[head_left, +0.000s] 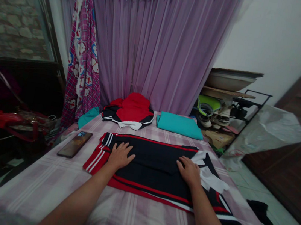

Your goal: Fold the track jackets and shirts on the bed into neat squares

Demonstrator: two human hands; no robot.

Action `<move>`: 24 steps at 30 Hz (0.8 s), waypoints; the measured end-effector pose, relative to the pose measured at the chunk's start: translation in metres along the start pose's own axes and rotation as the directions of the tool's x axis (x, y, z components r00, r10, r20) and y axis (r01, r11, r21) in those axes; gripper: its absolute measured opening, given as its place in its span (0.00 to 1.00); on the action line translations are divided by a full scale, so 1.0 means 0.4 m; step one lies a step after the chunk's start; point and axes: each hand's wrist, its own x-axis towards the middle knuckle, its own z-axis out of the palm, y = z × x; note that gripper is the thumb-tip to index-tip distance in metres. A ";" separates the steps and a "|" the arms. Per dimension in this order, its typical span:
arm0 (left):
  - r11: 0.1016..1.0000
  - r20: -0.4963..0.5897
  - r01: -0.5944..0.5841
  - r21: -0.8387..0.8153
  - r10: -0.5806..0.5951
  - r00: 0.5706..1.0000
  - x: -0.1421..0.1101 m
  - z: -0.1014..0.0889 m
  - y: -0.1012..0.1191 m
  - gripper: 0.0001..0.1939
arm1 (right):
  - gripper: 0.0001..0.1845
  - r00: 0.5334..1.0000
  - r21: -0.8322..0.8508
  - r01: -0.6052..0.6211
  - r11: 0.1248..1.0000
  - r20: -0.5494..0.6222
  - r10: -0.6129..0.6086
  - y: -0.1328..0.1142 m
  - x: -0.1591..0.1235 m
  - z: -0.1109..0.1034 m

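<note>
Navy-and-red garment [154, 162], flat under both hands

Lies at the middle of the plaid tabletop [32, 189], long side toward the wearer. Looks partly ordered, by my judgement: dark panel smooth, red layer showing beneath at the left end and along the near edge, striped cuff [108, 139] laid in at the far left corner. Looks unfinished at the right: white cloth [212, 179] sprawls loose, dark corner juts out.

Left hand [120, 156]: palm down, fingers fanned, resting on the dark panel beside the cuff. Right hand [190, 171]: palm down too, fingers spread, next to the white cloth. Neither pinches anything that I can see.

Beyond: crumpled red-and-dark garment [135, 110], teal folded cloth [179, 125] near it. Phone [75, 144] off to the left. Purple curtain [155, 48] behind.
</note>
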 end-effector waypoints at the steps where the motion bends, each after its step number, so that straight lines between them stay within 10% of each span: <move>1: 1.000 -0.006 -0.001 -0.001 0.001 1.000 -0.001 0.000 0.000 0.29 | 0.23 1.000 -0.004 0.001 1.000 -0.002 -0.001 0.001 0.000 0.000; 24: 0.999 -0.029 -0.002 -0.043 0.001 1.000 -0.003 0.010 -0.005 0.30 | 0.24 1.000 -0.053 0.003 0.999 0.014 -0.002 0.017 0.005 0.018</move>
